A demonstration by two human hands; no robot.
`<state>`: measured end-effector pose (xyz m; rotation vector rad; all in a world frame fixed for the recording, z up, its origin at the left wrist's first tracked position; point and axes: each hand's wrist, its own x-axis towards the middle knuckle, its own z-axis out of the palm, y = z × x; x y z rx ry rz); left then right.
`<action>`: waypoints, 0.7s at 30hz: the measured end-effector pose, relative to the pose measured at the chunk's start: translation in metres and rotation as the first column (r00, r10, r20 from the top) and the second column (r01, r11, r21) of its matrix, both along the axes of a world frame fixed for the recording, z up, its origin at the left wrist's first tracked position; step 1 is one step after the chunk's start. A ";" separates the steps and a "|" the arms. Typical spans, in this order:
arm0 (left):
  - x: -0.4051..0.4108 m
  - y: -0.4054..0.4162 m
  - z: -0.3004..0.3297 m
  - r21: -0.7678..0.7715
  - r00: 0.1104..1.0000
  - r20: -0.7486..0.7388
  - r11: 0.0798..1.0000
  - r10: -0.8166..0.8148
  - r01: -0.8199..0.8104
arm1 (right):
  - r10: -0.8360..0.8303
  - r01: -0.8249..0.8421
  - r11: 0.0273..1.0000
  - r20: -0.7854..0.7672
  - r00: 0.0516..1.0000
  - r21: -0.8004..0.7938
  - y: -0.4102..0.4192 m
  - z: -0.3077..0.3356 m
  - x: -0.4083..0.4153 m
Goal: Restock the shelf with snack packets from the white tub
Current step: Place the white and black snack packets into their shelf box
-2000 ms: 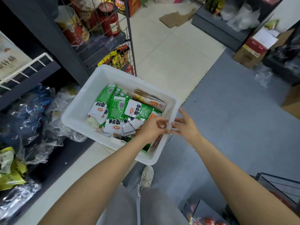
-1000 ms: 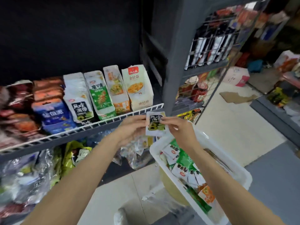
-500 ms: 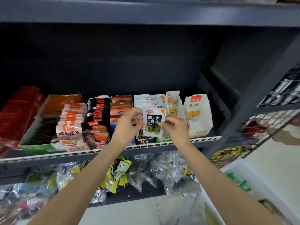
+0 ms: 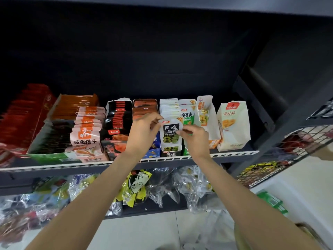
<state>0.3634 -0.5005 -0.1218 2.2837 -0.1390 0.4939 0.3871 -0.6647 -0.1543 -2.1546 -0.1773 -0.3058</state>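
**Snack packet going into its slot, almost there**

The snack packet [image 4: 171,135] is up at the shelf [image 4: 126,164], held upright right in front of the open box [image 4: 170,152] that has the same black-and-white print on its front. Both hands are on it: the left hand [image 4: 143,134] pinches the top left corner, and the right hand [image 4: 195,138] pinches the right edge, fingers curled onto the packet on both sides. So neither hand is free.

Step-wise I'd call this the placing bit, packet lined up but not dropped in yet. Next move, I reckon, is to tip it back and slide it down in front of the row of white packets [image 4: 169,107] already standing in that box, then let go with both hands. Tight fit between the neighbours, so it probably needs to go in straight.

The packet itself is small, flat, white around the edges with a black panel, big white characters and a yellow-green "8" below. Looks soft and floppy, kinda glossy.

The white tub [image 4: 297,195] sits low on the right with a green packet [image 4: 272,202] showing in it, so more to go.
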 end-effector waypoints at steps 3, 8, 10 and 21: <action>0.005 -0.001 -0.005 0.122 0.995 -0.101 0.993 0.008 0.005 | -0.010 0.004 0.989 -0.043 0.999 -0.148 -0.001 -0.009 -0.002; 0.011 -0.006 -0.008 0.362 0.999 -0.014 0.931 0.049 -0.041 | -0.082 0.079 0.989 -0.017 0.997 -0.126 -0.001 -0.014 -0.003; 0.010 -0.007 -0.008 0.366 0.999 0.020 0.930 0.043 -0.048 | -0.081 0.074 0.984 -0.035 0.996 -0.164 -0.001 -0.014 0.000; 0.005 -0.026 -0.020 0.522 0.980 0.190 0.851 -0.051 -0.057 | -0.050 0.024 0.990 -0.182 0.982 -0.141 -0.028 -0.019 -0.015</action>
